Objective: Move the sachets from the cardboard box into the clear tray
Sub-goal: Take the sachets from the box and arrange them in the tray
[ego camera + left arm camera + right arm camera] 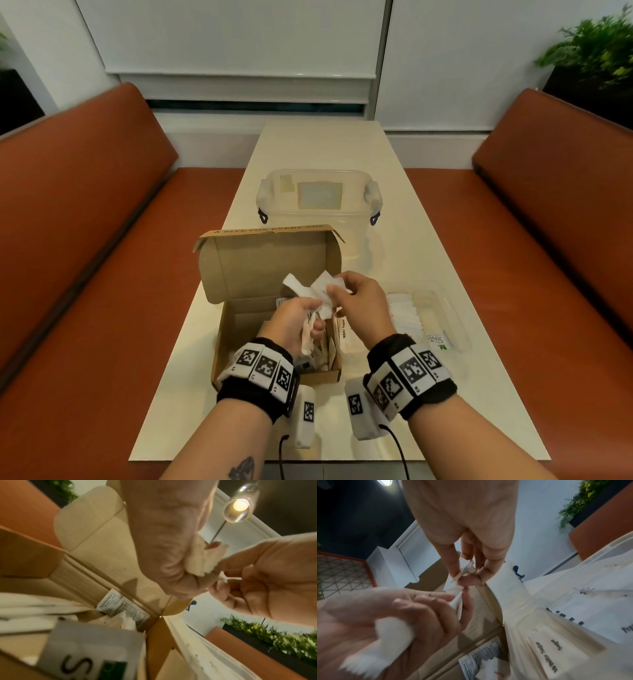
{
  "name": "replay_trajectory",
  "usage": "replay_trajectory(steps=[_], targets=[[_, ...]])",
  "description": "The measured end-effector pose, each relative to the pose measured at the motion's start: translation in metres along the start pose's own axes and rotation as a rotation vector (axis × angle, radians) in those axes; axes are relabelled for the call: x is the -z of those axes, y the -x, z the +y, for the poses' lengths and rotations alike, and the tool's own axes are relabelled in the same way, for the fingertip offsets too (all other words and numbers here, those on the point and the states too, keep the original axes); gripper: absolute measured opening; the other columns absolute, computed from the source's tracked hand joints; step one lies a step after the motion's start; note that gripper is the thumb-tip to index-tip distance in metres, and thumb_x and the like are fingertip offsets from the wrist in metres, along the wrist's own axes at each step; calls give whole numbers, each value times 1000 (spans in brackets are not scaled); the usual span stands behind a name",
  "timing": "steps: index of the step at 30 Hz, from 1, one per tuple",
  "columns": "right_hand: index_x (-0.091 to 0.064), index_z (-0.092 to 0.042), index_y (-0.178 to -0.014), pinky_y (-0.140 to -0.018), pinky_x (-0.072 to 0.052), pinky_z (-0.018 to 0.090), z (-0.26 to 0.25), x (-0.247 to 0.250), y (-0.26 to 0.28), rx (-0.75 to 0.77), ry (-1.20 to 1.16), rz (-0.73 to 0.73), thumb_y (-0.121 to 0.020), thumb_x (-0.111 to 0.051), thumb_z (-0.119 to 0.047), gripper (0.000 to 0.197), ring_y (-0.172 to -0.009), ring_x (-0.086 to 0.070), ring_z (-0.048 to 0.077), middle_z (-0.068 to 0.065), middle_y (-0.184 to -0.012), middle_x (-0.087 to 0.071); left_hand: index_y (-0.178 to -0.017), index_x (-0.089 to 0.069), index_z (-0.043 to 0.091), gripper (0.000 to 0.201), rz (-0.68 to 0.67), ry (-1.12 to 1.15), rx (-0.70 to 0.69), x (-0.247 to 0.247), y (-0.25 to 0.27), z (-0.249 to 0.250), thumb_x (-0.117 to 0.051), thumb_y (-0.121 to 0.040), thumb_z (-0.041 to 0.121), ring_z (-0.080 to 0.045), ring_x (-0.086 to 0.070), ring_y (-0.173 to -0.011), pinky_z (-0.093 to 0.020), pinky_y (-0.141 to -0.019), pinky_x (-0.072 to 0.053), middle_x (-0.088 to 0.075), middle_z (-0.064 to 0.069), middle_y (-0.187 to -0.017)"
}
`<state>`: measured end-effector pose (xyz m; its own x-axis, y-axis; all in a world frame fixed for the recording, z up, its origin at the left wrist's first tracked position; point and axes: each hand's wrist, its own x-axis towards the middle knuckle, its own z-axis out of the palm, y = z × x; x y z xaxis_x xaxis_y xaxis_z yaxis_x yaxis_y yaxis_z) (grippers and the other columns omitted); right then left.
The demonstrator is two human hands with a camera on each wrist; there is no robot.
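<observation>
Both hands are working above the open brown cardboard box [274, 329], which is sitting on the pale rectangular desk [318, 150] with its lid flap standing up behind it. The left hand [294, 323] is curling around a bundle of small white paper sachets [317, 291], their crimped ends fanning out above its fingers; the right wrist view is showing more white paper poking out below the same fist. The right hand [359, 299] is pinching the top edges of those sachets between thumb and fingertips [455, 573], so both hands are closing on the same bundle rather than hanging loose.

More sachets are lying loose in the box, some printed with "White Sugar". The shallow clear plastic tray [442, 308] is sitting just right of the box, already holding a row of white sachets plus one with green print at its near end. A larger clear lidded plastic tub with blue clips [318, 202] is standing behind the box.

Judging from the picture, the step in hand is squaring up or splitting a handful before carrying it across to the tray, and the task looks partly done.

These sachets are likely featherlight, thin and limp, with slick paper faces that slide over one another, so a loose stack will probably fan out or shed pieces. Squeezing across the flat faces near the middle should be holding them best; the crimped ends are offering a pinch point for single ones. Hard tugging could be tearing a seam.
</observation>
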<state>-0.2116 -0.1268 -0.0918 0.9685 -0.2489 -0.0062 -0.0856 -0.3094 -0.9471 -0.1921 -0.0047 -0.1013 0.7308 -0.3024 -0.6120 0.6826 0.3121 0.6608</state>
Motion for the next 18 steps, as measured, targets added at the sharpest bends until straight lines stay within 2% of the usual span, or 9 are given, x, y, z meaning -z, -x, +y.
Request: replay_trajectory(steps=[3,6,8,10,12,14,16,18], targets=[[-66,-17,-88,-62,-53,31,1,0,-3,-26,29,-39,-87,-59,-14,7,-58,-60,16,8,-78,-69,-96,-50,3,13,-4,-40,-13,2,0,-1,-38,-93,7,-8,-37,-35,-15,-30,-27,-46,-8,-65],[-66,-15,-89,-72,-56,38,5,-2,-3,-8,55,-31,-88,-59,-14,7,-68,-63,20,6,-80,-69,-95,-50,3,11,38,-57,-35,2,-1,-4,-39,-94,8,-8,-38,-34,-16,-30,-27,-46,-7,-62],[-66,-12,-92,-77,-56,42,8,-3,-2,0,53,0,-89,-59,-14,8,-75,-65,23,7,-83,-69,-90,-48,4,11,91,-47,-64,2,-4,-4,-39,-94,8,-8,-36,-32,-15,-31,-26,-45,-5,-54],[-66,-9,-95,-78,-55,45,10,-1,-1,1,26,55,-90,-57,-14,11,-79,-65,25,9,-84,-69,-87,-47,4,11,153,-20,-98,4,-8,-3,-39,-94,9,-9,-34,-30,-14,-31,-26,-41,-3,-49],[-65,-11,-90,-73,-55,42,8,2,0,25,-15,99,-90,-57,-14,9,-72,-64,23,12,-80,-68,-92,-47,3,10,200,15,-129,8,-12,-2,-39,-94,8,-8,-34,-30,-14,-31,-26,-41,-5,-56],[-64,-14,-86,-66,-53,39,4,4,2,37,-70,75,-91,-57,-13,9,-59,-61,19,13,-76,-67,-90,-48,1,12,179,81,-116,10,-13,-3,-39,-94,7,-8,-34,-30,-14,-30,-26,-41,-6,-56],[-65,-10,-89,-65,-54,41,0,2,3,8,-160,-5,-91,-57,-9,8,-58,-61,20,12,-76,-67,-91,-51,-1,18,101,155,-73,10,-12,-5,-37,-96,10,-9,-36,-32,-14,-29,-26,-44,-7,-56],[-66,-4,-92,-65,-54,40,0,-2,4,-37,-210,-65,-90,-58,-6,8,-62,-61,22,10,-77,-67,-111,-55,-4,34,-10,178,-55,8,-12,-6,-34,-98,19,-12,-43,-42,-15,-29,-28,-51,-12,-69]])
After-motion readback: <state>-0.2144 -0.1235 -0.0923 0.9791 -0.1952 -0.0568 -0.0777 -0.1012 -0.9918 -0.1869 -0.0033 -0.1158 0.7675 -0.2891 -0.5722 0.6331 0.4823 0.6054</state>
